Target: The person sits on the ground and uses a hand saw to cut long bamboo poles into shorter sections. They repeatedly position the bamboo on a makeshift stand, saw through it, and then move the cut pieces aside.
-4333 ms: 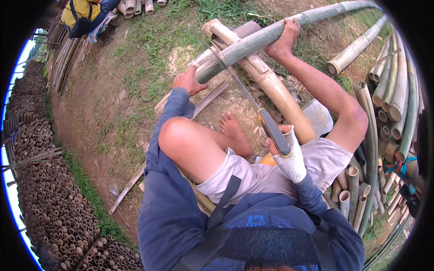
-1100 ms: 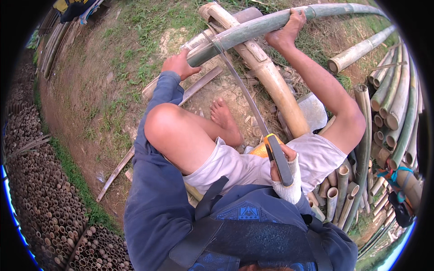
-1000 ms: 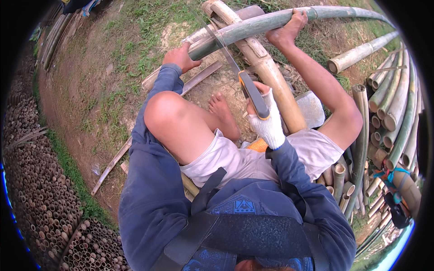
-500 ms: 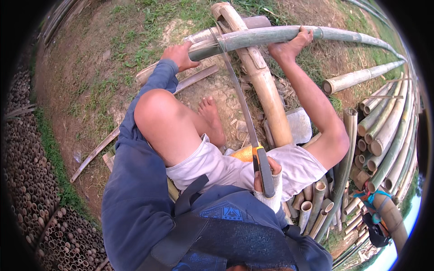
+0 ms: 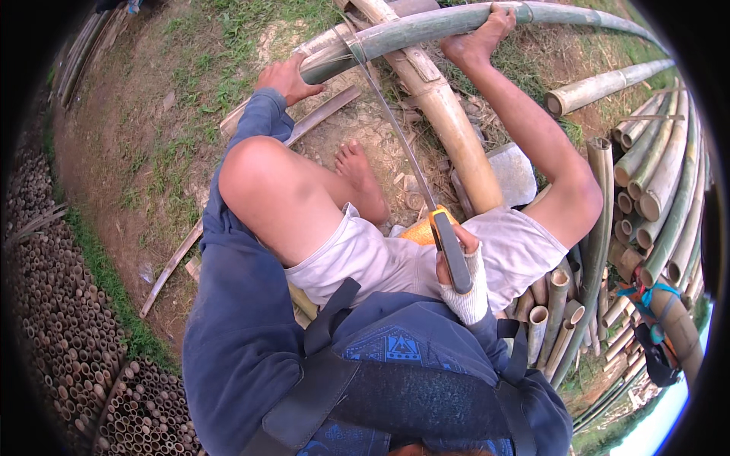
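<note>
A long green bamboo pole [image 5: 426, 32] lies across a thick tan bamboo post [image 5: 441, 106]. My left hand [image 5: 285, 80] is closed around the pole's left end, thumb on the near side. My bare right foot [image 5: 480, 39] presses on the pole, right of the post. In my right hand [image 5: 467, 242], in a white fingerless glove, is a hand saw [image 5: 452, 252] with a black and orange handle. Its long thin blade reaches away from me and crosses the pole between my left hand and the post.
Cut bamboo poles [image 5: 661, 182] are stacked at the right, with a lone pole [image 5: 608, 87] beyond them. A pale block [image 5: 511, 173] sits beside the post. Bundled bamboo pieces [image 5: 61, 304] stand at the left. A bamboo strip [image 5: 323, 114] lies near my left foot [image 5: 353, 167].
The saw handle has moved a little forward, and its blade shows narrower. The whole view has shifted, with the pole now higher in it. My left hand and right foot keep their places on the pole.
</note>
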A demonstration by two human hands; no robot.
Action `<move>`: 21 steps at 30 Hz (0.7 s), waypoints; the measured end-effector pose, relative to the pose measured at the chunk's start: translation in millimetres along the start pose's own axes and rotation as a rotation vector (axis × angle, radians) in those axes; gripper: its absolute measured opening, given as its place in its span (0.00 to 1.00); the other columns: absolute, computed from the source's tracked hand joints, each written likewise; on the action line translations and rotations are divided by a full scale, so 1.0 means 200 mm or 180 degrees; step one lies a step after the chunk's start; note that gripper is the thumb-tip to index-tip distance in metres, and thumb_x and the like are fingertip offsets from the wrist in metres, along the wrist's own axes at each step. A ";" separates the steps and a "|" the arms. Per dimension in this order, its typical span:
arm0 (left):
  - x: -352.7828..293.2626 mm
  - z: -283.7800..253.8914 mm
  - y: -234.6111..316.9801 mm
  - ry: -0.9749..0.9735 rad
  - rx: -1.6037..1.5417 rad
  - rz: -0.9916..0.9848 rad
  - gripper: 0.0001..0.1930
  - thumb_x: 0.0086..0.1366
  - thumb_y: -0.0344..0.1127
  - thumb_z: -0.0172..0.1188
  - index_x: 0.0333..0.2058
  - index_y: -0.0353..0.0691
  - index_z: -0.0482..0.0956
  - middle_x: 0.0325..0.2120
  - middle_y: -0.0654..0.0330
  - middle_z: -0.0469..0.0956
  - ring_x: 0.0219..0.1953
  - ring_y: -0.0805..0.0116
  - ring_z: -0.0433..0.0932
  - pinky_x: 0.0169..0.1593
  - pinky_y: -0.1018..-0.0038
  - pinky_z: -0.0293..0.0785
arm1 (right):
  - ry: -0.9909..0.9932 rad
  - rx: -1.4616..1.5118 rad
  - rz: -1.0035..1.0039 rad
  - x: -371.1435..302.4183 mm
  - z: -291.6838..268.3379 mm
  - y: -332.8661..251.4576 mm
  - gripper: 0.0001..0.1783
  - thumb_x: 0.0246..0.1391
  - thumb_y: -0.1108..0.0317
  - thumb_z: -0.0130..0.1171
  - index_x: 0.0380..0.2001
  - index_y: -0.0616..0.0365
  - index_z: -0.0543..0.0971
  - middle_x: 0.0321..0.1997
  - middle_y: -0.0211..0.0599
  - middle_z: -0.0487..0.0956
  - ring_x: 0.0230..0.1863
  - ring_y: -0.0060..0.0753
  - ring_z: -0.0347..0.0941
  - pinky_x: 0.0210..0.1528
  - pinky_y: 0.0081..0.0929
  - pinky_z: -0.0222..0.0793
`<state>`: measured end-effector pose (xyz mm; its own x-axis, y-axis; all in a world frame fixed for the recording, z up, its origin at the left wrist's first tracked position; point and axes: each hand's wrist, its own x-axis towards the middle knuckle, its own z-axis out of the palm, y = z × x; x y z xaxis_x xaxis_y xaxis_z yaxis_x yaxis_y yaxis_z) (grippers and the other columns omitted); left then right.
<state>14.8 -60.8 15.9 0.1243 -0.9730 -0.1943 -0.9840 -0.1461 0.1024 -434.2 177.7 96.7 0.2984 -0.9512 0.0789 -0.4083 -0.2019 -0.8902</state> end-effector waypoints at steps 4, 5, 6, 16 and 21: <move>-0.01 -0.01 0.03 -0.0170 0.0100 -0.0137 0.50 0.53 0.72 0.73 0.68 0.50 0.73 0.52 0.44 0.85 0.53 0.44 0.85 0.60 0.53 0.80 | 0.0167 0.0121 -0.0424 0.21 0.04 -0.11 0.32 0.54 0.80 0.60 0.64 0.63 0.71 0.55 0.42 0.78 0.41 0.29 0.76 0.46 0.25 0.72; -0.01 -0.02 0.03 -0.0137 0.0128 -0.0160 0.50 0.53 0.72 0.73 0.68 0.50 0.73 0.52 0.44 0.85 0.53 0.44 0.85 0.60 0.53 0.80 | 0.0025 0.0001 -0.0486 0.40 0.10 -0.11 0.34 0.53 0.81 0.60 0.65 0.62 0.71 0.58 0.42 0.78 0.44 0.31 0.77 0.51 0.27 0.74; -0.03 -0.02 0.04 -0.0235 0.0099 -0.0167 0.50 0.53 0.72 0.72 0.68 0.49 0.72 0.52 0.44 0.85 0.53 0.44 0.85 0.60 0.53 0.80 | -0.0184 0.0255 -0.0019 0.60 0.20 -0.07 0.33 0.53 0.81 0.61 0.65 0.61 0.72 0.60 0.43 0.78 0.48 0.33 0.79 0.55 0.28 0.74; -0.02 -0.02 0.02 -0.0007 0.0109 -0.0084 0.52 0.50 0.73 0.73 0.67 0.48 0.74 0.50 0.43 0.86 0.53 0.43 0.85 0.61 0.54 0.79 | -0.0072 0.0744 -0.0090 0.63 0.37 0.15 0.29 0.59 0.80 0.60 0.64 0.62 0.70 0.56 0.40 0.76 0.51 0.29 0.75 0.59 0.25 0.70; -0.01 0.00 0.02 -0.0046 0.0063 -0.0039 0.47 0.54 0.72 0.72 0.67 0.51 0.73 0.48 0.44 0.86 0.50 0.42 0.86 0.58 0.52 0.81 | -0.0027 -0.0172 -0.0186 0.11 0.01 -0.05 0.32 0.50 0.81 0.60 0.62 0.64 0.72 0.53 0.40 0.78 0.35 0.28 0.73 0.43 0.24 0.72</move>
<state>9.9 -58.5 16.3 0.1347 -0.9685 -0.2095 -0.9847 -0.1544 0.0806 -422.4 159.6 105.5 0.3304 -0.9354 0.1260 -0.4360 -0.2696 -0.8586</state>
